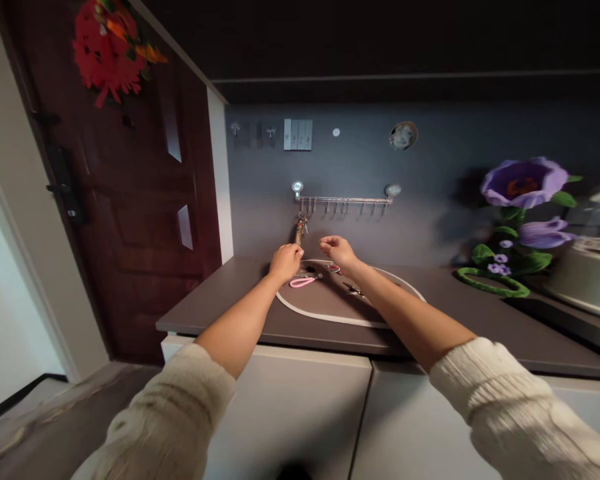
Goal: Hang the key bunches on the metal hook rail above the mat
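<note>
A bunch of keys with a patterned fob (299,232) hangs at the left end of a metal hook rail (344,200) on the wall. My left hand (285,263) is closed at the fob's lower end, thumb and fingers pinched together. To its right, my right hand (339,251) is held up below the rail, fingers curled in towards the thumb; anything in them is too small to make out. Beneath both hands, a pink strap (303,283), a red-and-silver key item (333,269) and some dark metal keys (354,290) lie inside a white-rimmed oval (330,319) on the countertop.
Purple artificial flowers (524,187) and a pale rounded appliance (590,273) stand on the right of the dark countertop (215,300). Above the rail are a switch panel (298,135) and two small wall hooks. A dark red door (145,220) is at left.
</note>
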